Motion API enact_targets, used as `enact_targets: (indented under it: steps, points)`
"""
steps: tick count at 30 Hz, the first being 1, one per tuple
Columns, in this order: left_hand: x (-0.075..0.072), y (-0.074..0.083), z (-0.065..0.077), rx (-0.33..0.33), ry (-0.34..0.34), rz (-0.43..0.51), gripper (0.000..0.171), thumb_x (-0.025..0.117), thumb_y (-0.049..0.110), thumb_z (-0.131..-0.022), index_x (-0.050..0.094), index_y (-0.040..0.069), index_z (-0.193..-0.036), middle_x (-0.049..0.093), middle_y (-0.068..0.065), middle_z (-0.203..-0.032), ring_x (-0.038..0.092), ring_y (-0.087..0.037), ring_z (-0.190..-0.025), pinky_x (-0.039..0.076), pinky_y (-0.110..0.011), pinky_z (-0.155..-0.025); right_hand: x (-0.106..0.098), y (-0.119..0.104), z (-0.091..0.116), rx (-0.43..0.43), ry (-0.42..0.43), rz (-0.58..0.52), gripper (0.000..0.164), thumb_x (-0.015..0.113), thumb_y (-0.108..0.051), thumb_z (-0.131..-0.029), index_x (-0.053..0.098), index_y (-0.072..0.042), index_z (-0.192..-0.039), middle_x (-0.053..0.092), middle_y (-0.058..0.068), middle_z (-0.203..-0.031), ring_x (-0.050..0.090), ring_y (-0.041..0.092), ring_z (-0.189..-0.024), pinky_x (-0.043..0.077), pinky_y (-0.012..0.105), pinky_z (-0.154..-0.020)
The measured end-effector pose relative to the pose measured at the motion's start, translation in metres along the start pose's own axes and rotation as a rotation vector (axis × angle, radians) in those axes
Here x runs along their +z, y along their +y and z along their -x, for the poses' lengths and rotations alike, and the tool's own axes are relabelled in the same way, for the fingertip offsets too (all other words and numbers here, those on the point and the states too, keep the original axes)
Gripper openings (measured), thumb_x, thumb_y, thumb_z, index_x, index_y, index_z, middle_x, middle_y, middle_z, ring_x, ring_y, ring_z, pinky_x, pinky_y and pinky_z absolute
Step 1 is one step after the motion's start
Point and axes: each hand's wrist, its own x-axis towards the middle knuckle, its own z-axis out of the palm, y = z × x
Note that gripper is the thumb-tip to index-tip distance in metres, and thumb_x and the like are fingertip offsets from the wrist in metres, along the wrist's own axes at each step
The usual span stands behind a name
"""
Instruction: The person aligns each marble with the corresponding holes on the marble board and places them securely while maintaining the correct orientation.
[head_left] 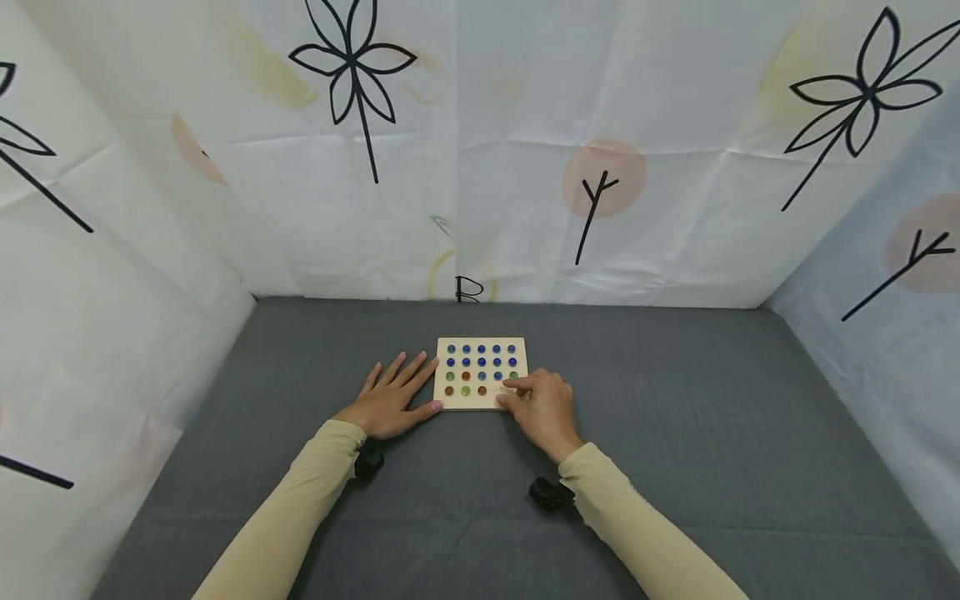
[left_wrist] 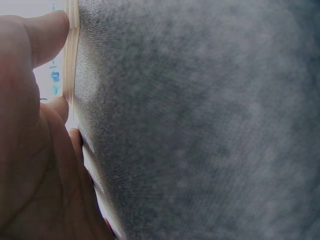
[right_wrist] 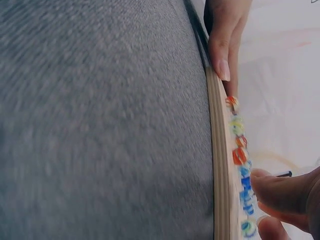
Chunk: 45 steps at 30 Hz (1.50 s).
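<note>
A pale wooden board (head_left: 481,409) lies on the grey cloth, with rows of small glass marbles (head_left: 482,362) on it. Blue marbles fill the two far rows; green, orange and blue ones sit in the nearer rows. Along the board's left edge my left hand (head_left: 390,404) lies flat with fingers spread, its thumb tip at the near left corner. My right hand (head_left: 546,408) reaches over the near right corner. Its thumb (right_wrist: 280,192) and index finger are bent and apart low over the marbles, with no marble visible between them. This hand hides the board's near right corner.
Grey cloth (head_left: 712,433) covers the table around the board. Light fabric walls (head_left: 517,100) with printed flowers and trees stand behind and at both sides. A black wrist device (head_left: 551,493) sits under each sleeve end.
</note>
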Motion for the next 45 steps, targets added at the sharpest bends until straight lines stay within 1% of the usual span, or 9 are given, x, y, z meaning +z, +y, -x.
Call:
enact_targets:
  steps: [4,8,17,23,29,32,36,40,45]
  points:
    - [0.005,-0.004,-0.002,0.003,0.008,-0.001,0.084,0.037,0.071,-0.1,0.012,0.025,-0.166,0.008,-0.004,-0.171,-0.003,-0.033,-0.156,-0.008,-0.058,-0.121,-0.008,0.006,0.0,-0.014,0.009,-0.034,0.02,0.086,-0.014,-0.082,0.083,-0.005,-0.1,0.06,0.006,-0.075,0.05,0.021,-0.069,0.04,0.044,-0.073]
    - [0.001,-0.002,0.001,0.018,0.015,0.026,0.084,0.038,0.071,-0.1,0.014,0.024,-0.166,0.01,-0.006,-0.17,-0.001,-0.035,-0.156,-0.008,-0.06,-0.12,-0.015,0.013,0.001,-0.005,0.015,-0.052,0.021,0.087,-0.012,-0.082,0.082,-0.005,-0.101,0.061,0.007,-0.077,0.054,0.024,-0.07,0.041,0.041,-0.07]
    - [-0.004,0.005,0.004,0.016,0.006,0.019,0.082,0.041,0.066,-0.102,0.016,0.019,-0.165,0.012,-0.01,-0.17,0.001,-0.038,-0.155,-0.006,-0.062,-0.12,-0.027,0.029,0.0,0.026,0.014,-0.016,0.023,0.087,-0.012,-0.081,0.082,-0.004,-0.102,0.062,0.007,-0.08,0.057,0.027,-0.076,0.043,0.042,-0.07]
    - [-0.003,0.005,0.003,0.004,0.004,0.005,0.082,0.043,0.064,-0.102,0.016,0.019,-0.165,0.012,-0.009,-0.17,0.001,-0.037,-0.155,-0.005,-0.061,-0.121,-0.033,0.036,0.001,0.054,0.001,-0.005,0.025,0.087,-0.012,-0.081,0.082,-0.007,-0.105,0.065,0.008,-0.084,0.06,0.028,-0.079,0.045,0.045,-0.074]
    - [0.0,0.001,0.001,-0.005,0.004,0.005,0.082,0.043,0.065,-0.102,0.014,0.023,-0.165,0.01,-0.006,-0.17,-0.001,-0.035,-0.156,-0.007,-0.06,-0.121,-0.035,0.042,0.002,0.09,-0.02,0.002,0.025,0.087,-0.014,-0.082,0.082,-0.007,-0.105,0.065,0.009,-0.086,0.06,0.029,-0.08,0.043,0.046,-0.076]
    - [0.004,-0.003,-0.001,-0.006,0.007,0.011,0.083,0.039,0.07,-0.1,0.013,0.025,-0.166,0.008,-0.004,-0.171,-0.003,-0.033,-0.156,-0.009,-0.058,-0.121,-0.035,0.043,0.002,0.086,-0.022,0.006,0.024,0.087,-0.014,-0.082,0.082,-0.006,-0.104,0.064,0.01,-0.086,0.059,0.029,-0.079,0.042,0.046,-0.076]
    - [0.001,0.0,0.001,0.001,0.009,0.02,0.083,0.039,0.069,-0.101,0.015,0.023,-0.166,0.01,-0.006,-0.17,-0.001,-0.035,-0.156,-0.007,-0.06,-0.121,-0.034,0.044,0.002,0.078,-0.024,0.026,0.024,0.087,-0.013,-0.081,0.082,-0.006,-0.103,0.064,0.01,-0.085,0.058,0.029,-0.078,0.042,0.047,-0.077]
    - [-0.004,0.005,0.003,0.012,0.016,0.035,0.082,0.043,0.066,-0.102,0.017,0.02,-0.165,0.014,-0.01,-0.17,0.002,-0.038,-0.155,-0.005,-0.063,-0.12,-0.033,0.044,0.001,0.072,-0.026,0.057,0.023,0.088,-0.014,-0.08,0.082,-0.006,-0.101,0.065,0.009,-0.083,0.058,0.027,-0.078,0.041,0.047,-0.076]
    - [-0.004,0.004,0.003,0.007,0.005,0.028,0.083,0.04,0.068,-0.101,0.016,0.022,-0.165,0.012,-0.008,-0.17,0.0,-0.037,-0.155,-0.007,-0.061,-0.121,-0.032,0.045,0.002,0.08,-0.052,0.08,0.02,0.089,-0.014,-0.079,0.083,-0.006,-0.098,0.068,0.009,-0.087,0.059,0.027,-0.08,0.041,0.048,-0.078]
